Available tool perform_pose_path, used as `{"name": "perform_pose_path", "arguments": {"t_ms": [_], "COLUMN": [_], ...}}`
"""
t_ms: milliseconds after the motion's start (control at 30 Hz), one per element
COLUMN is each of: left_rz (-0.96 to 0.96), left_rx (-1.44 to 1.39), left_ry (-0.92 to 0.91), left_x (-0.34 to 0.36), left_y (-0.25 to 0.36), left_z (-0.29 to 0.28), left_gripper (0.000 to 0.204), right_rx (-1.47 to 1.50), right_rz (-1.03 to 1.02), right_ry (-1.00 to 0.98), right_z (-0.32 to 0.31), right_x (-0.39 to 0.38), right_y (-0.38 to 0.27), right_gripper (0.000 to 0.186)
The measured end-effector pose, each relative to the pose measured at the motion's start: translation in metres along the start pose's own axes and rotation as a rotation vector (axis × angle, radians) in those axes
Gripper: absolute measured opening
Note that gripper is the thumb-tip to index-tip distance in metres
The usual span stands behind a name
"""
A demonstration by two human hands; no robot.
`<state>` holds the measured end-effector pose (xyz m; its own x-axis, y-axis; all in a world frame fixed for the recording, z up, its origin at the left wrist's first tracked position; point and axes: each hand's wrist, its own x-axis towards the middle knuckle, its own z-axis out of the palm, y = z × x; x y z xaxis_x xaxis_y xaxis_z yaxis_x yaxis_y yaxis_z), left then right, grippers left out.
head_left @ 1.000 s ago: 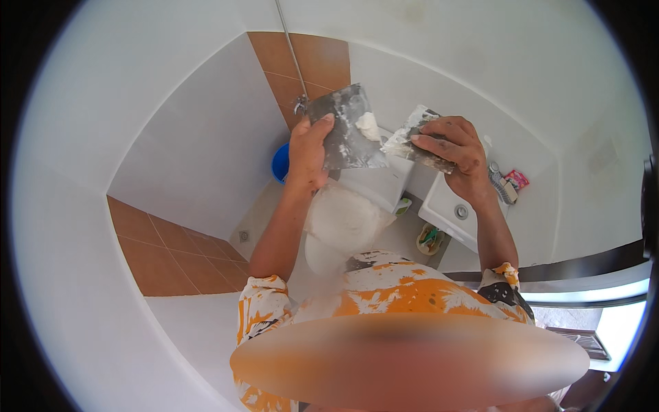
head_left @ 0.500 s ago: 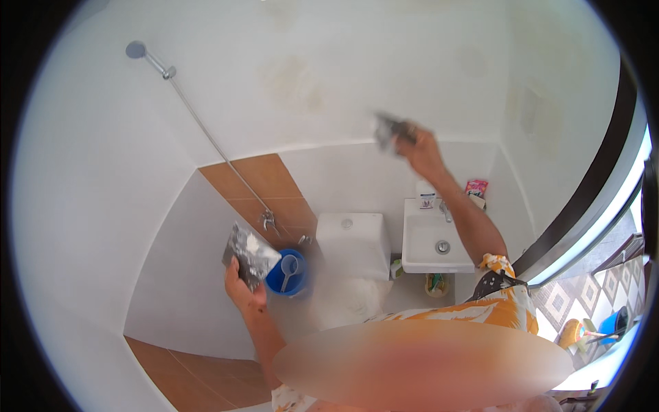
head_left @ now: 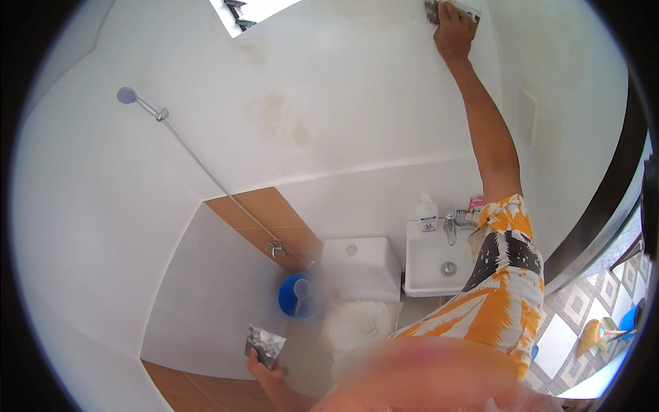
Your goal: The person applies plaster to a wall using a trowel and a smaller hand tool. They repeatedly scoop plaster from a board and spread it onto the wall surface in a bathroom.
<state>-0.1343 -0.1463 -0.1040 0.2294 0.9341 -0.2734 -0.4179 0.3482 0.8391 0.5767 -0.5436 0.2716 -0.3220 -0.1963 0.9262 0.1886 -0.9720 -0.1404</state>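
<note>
High on the white wall (head_left: 357, 89), near the corner, my right hand (head_left: 454, 36) presses a wide putty knife (head_left: 472, 14) flat against the surface. Its fingers are wrapped over the back of the blade, and the arm is stretched far up. Low on the left, my left hand (head_left: 265, 371) grips a second putty knife (head_left: 268, 345), a broad grey metal blade with white paste on its face. Yellowish patches (head_left: 274, 117) mark the wall between the shower rail and my right arm.
Below stand a toilet (head_left: 360, 264) with a covered seat, a sink (head_left: 436, 268) with a faucet (head_left: 450, 223) and bottle (head_left: 427, 211), and a blue bucket (head_left: 285, 302) with a dipper. A shower head (head_left: 126, 95) hangs left. A doorway opens right.
My right hand has risen up and right, bringing its putty knife onto the wall near the corner. My left hand has dropped lower with its putty knife. The view has tilted upward.
</note>
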Motion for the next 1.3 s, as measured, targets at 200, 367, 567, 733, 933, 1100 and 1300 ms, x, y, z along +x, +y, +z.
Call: {"name": "perform_pose_path", "arguments": {"t_ms": [200,367,567,733,933,1100,1300], "left_rz": [-0.142,0.458,-0.111,-0.093,-0.032,-0.095,-0.088], "left_rx": [-0.041,0.847,-0.227,-0.205,-0.046,-0.149,-0.186], "left_ry": [0.064,-0.213,0.079,0.105,0.090,0.168,0.108], "left_x": [0.051,0.056,0.037,0.046,0.061,0.045,0.001], "left_y": [-0.057,-0.091,-0.100,-0.114,-0.116,-0.113,-0.098], "left_z": [-0.062,-0.069,-0.052,-0.074,-0.081,-0.088,-0.057], "left_gripper": [0.041,0.043,0.044,0.046,0.049,0.050,0.050], "right_rx": [0.064,-0.005,0.026,-0.039,-0.106,-0.145,-0.001], "right_rz": [0.023,0.502,0.197,0.386,0.147,0.469,0.349], "right_ry": [-0.238,-0.459,-0.284,-0.371,-0.334,-0.442,-0.323], "right_z": [-0.032,-0.022,-0.009,-0.002,-0.006,0.014,0.020], "right_x": [-0.021,0.037,0.027,0.049,0.027,0.067,0.056], "right_y": [-0.026,-0.022,-0.034,-0.032,-0.058,0.002,-0.074], "right_gripper": [0.035,0.042,0.038,0.040,0.036,0.033,0.032]}}
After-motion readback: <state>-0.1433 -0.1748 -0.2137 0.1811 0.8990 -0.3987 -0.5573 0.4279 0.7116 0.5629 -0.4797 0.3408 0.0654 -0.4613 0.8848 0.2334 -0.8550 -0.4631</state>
